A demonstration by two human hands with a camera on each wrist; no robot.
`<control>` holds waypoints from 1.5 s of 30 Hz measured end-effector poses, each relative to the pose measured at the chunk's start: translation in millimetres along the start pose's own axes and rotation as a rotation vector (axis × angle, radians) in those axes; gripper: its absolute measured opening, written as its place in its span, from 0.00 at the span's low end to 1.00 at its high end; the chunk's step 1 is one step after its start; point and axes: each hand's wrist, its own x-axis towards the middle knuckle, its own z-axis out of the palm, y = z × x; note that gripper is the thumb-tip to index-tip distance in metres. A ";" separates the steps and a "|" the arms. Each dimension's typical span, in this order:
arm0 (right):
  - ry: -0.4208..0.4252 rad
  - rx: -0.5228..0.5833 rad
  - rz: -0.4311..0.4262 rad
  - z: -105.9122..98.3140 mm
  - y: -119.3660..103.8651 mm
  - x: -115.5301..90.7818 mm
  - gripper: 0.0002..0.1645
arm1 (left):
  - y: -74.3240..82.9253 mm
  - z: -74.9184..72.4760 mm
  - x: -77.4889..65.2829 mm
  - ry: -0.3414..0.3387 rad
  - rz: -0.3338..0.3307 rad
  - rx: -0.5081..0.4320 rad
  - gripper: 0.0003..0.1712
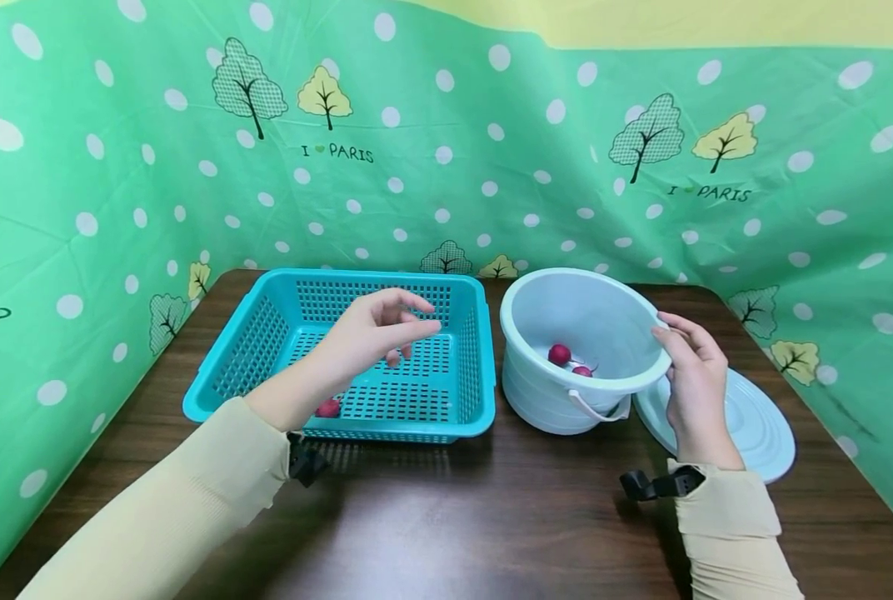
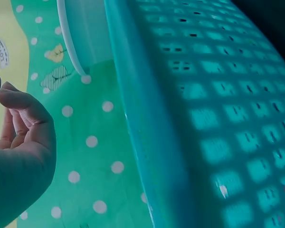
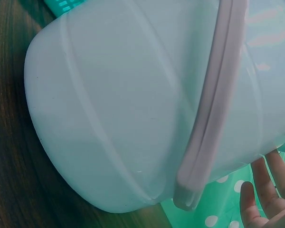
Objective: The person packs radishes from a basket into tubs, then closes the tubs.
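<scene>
My left hand (image 1: pixel 379 329) hovers over a teal plastic basket (image 1: pixel 489 367), fingers loosely bent toward the right, with nothing seen between thumb and fingertips. A red radish (image 1: pixel 328 408) lies in the basket's near part, partly hidden by my forearm. To the basket's right stands a pale blue bucket (image 1: pixel 544 404) with a bail handle (image 1: pixel 589 408) hanging at its front. Two radishes (image 1: pixel 559 355) with thin roots rest on the bucket's bottom. My right hand (image 1: pixel 695 383) holds the bucket's right rim, thumb over the edge and fingers on the outer side.
A round pale blue lid (image 1: pixel 761 425) lies on the dark wooden table (image 1: pixel 446 517), right of the bucket and partly under my right hand in the head view. A green dotted cloth (image 1: pixel 446 200) hangs behind and on both sides of the table.
</scene>
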 end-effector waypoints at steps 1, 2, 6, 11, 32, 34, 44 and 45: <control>0.000 -0.002 0.000 0.1 0.0 -0.4 0.13 | -2.1 -2.8 -2.0 0.002 -0.006 -0.007 0.17; -0.001 -0.005 0.001 0.0 0.1 -0.8 0.13 | -4.1 -5.7 -4.2 0.005 -0.014 -0.012 0.18; 0.001 -0.009 -0.003 -0.1 -0.5 -1.3 0.13 | -12.7 -17.3 -11.5 0.026 -0.045 -0.023 0.20; 0.000 -0.007 -0.004 -0.4 -1.4 -0.9 0.13 | -23.7 -29.1 -17.8 0.051 -0.073 -0.008 0.22; 0.008 -0.020 0.006 -0.8 -0.3 -0.5 0.13 | -69.9 -76.7 -26.3 -0.038 -0.174 0.145 0.33; 0.008 -0.022 0.007 -0.8 -0.4 -0.6 0.13 | -73.3 -79.2 -26.0 -0.054 -0.191 0.152 0.34; 0.006 -0.019 0.000 -0.6 0.1 -0.3 0.13 | -88.8 -88.5 -18.8 -0.123 -0.230 0.178 0.36; 0.006 -0.020 -0.001 -0.6 0.2 -0.4 0.13 | -90.4 -89.5 -18.1 -0.133 -0.232 0.187 0.36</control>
